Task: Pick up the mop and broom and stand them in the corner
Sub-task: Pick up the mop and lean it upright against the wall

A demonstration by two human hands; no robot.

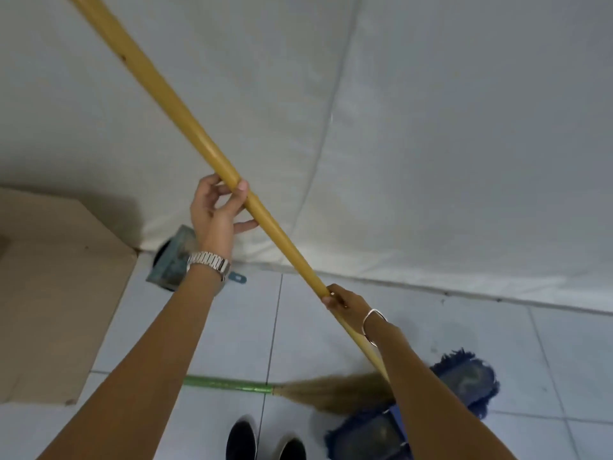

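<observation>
The mop has a long yellow wooden handle [185, 121] that runs from the upper left down to a flat blue fringed head [464, 390] on the floor at lower right. My left hand [217, 210] holds the handle at mid-length with thumb and fingertips. My right hand [345, 298] is closed around the handle lower down, and my right forearm covers part of the mop head. The broom [298, 391] lies flat on the tiles near my feet, its green handle pointing left and its straw bristles resting against the mop head.
A grey-blue dustpan [174, 263] leans at the foot of the white fabric-covered wall [431, 161]. A beige cabinet [56, 277] stands at the left, forming a corner with the wall. My dark shoes [265, 441] stand on the white floor tiles.
</observation>
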